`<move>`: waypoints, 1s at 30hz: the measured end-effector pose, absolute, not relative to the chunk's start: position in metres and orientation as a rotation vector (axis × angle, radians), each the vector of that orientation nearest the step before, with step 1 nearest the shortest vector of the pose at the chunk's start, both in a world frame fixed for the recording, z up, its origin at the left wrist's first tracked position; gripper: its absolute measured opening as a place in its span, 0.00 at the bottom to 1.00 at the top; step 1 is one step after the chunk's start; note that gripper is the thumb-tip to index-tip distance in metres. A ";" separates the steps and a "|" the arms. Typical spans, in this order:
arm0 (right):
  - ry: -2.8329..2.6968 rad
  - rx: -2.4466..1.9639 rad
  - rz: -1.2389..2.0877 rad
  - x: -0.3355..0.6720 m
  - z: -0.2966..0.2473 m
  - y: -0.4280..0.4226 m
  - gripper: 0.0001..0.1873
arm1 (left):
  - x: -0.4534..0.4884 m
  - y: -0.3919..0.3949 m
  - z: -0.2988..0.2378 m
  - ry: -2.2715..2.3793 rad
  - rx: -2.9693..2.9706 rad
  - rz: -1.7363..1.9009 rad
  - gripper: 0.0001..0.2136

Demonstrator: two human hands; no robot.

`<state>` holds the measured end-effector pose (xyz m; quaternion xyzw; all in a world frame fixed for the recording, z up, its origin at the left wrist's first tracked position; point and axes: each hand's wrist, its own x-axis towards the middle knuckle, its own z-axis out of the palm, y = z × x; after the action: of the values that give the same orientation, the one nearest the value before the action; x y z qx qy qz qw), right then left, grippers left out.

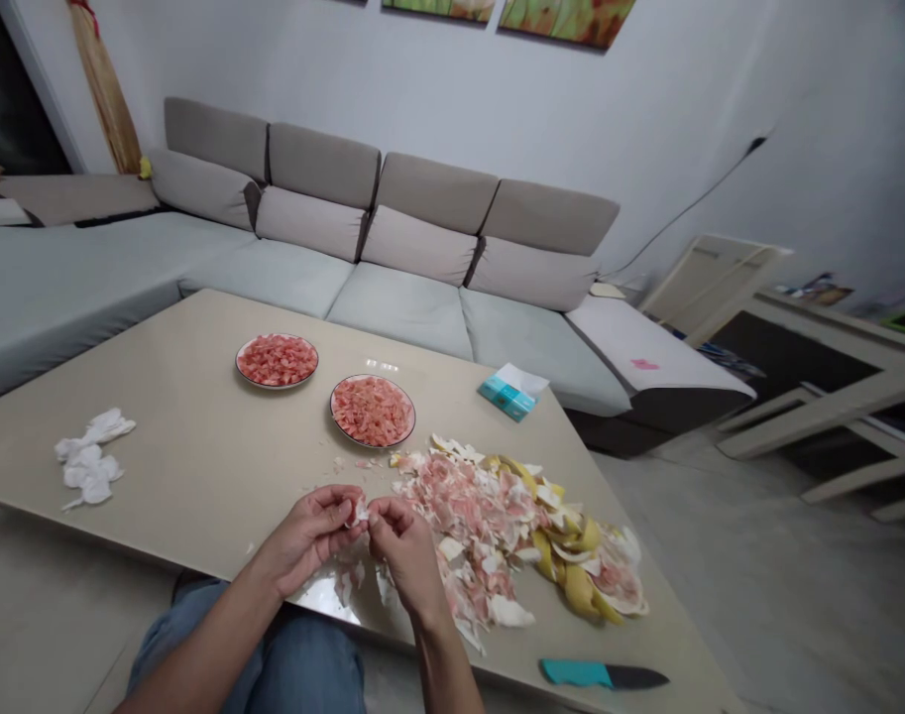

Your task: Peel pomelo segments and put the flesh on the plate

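Tabletop [176,416] before you; peel heap [482,501] just beside your right hand [407,552]. That hand and your left hand [310,535]: fingertips pinched. Two pulp-filled plates [345,434] beyond; knife [578,673] near edge. Gripped between both hands: small pink-white piece [360,512].

Dim, greyish light, glare patches on the glossy table [162,397], stretched, blurry edges.

1 head-worn view, facing forward and down: hands [312,543] near, table [162,426] below, sofa [399,297] beyond.
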<state>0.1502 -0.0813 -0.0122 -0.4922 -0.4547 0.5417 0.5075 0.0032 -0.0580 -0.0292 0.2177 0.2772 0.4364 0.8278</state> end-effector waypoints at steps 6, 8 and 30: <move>-1.127 -1.199 1.264 0.150 -0.014 -0.090 0.15 | 0.003 -0.058 -0.026 0.678 0.523 0.969 0.12; -1.127 -1.204 1.269 0.148 -0.014 -0.095 0.15 | 0.003 -0.056 -0.025 0.697 0.512 1.021 0.13; -1.463 -1.625 0.487 0.191 -0.053 -0.115 0.14 | 0.008 -0.057 -0.024 0.869 1.047 1.070 0.10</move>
<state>0.1911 -0.1147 -0.0534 -0.6530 -0.5879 0.1955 0.4355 0.0084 -0.0572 -0.0239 0.4606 0.3822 0.4705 0.6483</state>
